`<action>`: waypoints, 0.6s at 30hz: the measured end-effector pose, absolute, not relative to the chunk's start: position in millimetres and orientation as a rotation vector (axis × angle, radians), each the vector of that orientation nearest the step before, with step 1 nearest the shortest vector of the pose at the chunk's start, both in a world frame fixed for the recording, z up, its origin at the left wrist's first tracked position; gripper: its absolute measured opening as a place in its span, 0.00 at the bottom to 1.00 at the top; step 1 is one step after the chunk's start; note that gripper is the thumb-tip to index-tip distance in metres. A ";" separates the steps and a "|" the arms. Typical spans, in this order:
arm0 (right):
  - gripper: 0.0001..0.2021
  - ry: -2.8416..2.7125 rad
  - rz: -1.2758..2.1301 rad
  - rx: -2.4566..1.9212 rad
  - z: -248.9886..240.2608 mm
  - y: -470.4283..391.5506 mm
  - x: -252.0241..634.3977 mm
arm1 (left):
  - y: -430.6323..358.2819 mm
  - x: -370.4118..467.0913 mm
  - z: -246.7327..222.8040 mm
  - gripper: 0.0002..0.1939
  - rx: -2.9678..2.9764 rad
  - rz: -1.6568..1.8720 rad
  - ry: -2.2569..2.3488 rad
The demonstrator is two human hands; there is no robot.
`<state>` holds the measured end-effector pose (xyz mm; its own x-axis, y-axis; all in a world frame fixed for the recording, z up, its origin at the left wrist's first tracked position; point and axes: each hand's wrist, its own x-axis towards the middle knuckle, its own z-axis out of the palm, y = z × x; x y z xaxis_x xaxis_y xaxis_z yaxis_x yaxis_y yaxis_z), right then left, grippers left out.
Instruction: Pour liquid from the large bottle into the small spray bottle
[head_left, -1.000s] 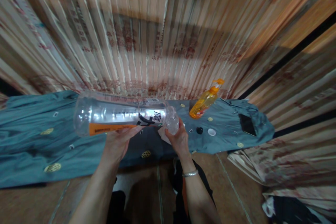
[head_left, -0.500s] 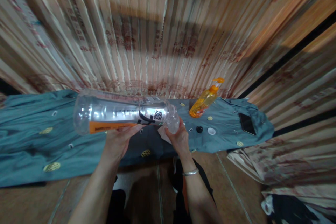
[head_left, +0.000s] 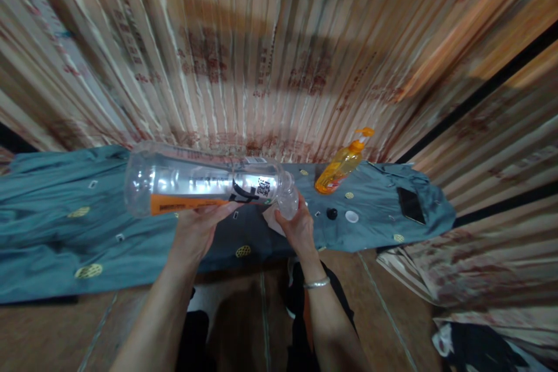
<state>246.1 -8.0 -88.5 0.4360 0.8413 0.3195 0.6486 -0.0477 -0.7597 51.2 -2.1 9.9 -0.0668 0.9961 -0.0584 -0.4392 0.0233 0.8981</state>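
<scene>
A large clear plastic bottle (head_left: 204, 183) with a silver, black and orange label lies nearly level across the view, its mouth toward the right. My left hand (head_left: 198, 224) is closed around it from below, near the label's lower edge. In my right hand (head_left: 299, 224) is a small clear container (head_left: 288, 202), held right at the bottle's mouth; whether it is a cup or a small bottle I cannot tell, nor whether liquid is flowing. Below it, partly hidden by my right hand, a pale piece of paper (head_left: 272, 221) rests on the cloth.
A teal patterned cloth (head_left: 52, 250) covers the long narrow table. On its right part stand an orange pump bottle (head_left: 337, 170), a black cap (head_left: 332, 214), a white cap (head_left: 351, 217) and a dark phone (head_left: 410, 205). A printed curtain (head_left: 261, 58) hangs close behind, with black poles at the sides.
The large bottle's base has risen slightly, tipping its mouth a little further down. Both hands keep their holds, and the view has shifted marginally.
</scene>
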 end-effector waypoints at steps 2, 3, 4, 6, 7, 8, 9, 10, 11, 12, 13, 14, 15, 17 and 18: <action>0.33 -1.284 0.271 -1.760 -87.0 -8.4 245.7 | -2.5 51.6 11.8 0.11 0.810 1.422 0.931; 0.33 -1.285 0.272 -1.756 -86.8 -8.4 245.6 | -2.7 51.6 12.6 0.11 0.818 1.418 0.929; 0.33 -1.284 0.272 -1.753 -86.8 -8.3 245.6 | -3.0 51.6 13.3 0.11 0.825 1.416 0.929; 0.34 -1.281 0.266 -1.751 -87.6 -8.0 245.8 | -3.3 51.2 13.9 0.11 0.830 1.411 0.934; 0.34 -1.281 0.261 -1.751 -88.1 -7.9 246.0 | -3.3 51.0 13.8 0.11 0.832 1.406 0.937; 0.34 -1.283 0.257 -1.749 -88.7 -7.7 246.1 | -3.4 50.7 13.5 0.11 0.831 1.407 0.941; 0.34 -1.286 0.255 -1.746 -89.2 -7.6 246.2 | -3.4 50.5 13.2 0.11 0.829 1.408 0.944; 0.33 -1.289 0.252 -1.741 -89.5 -7.6 246.4 | -3.4 50.4 12.7 0.11 0.826 1.412 0.945; 0.33 -1.294 0.249 -1.735 -89.8 -7.6 246.5 | -3.3 50.3 12.4 0.10 0.825 1.411 0.943; 0.33 -1.297 0.248 -1.728 -90.0 -7.6 246.6 | -3.1 50.4 12.1 0.10 0.822 1.412 0.937; 0.33 -1.299 0.247 -1.721 -90.2 -7.6 246.7 | -2.9 50.5 11.9 0.10 0.816 1.413 0.931; 0.32 -1.301 0.247 -1.716 -90.3 -7.6 246.8 | -2.6 50.6 11.8 0.11 0.813 1.411 0.925; 0.32 -1.300 0.248 -1.713 -90.4 -7.7 247.0 | -2.3 50.8 11.8 0.11 0.813 1.411 0.920; 0.33 -1.297 0.253 -1.712 -90.6 -7.7 247.2 | -1.7 51.0 12.1 0.11 0.813 1.417 0.921; 0.33 -1.298 0.256 -1.711 -90.7 -7.7 247.3 | -1.4 51.1 12.3 0.11 0.815 1.419 0.931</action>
<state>247.3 -7.7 -90.7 0.4168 0.8381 0.3520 0.6415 0.0031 -0.7671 51.1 -1.4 12.3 -0.0623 0.9971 -0.0443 -0.4378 0.0126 0.8990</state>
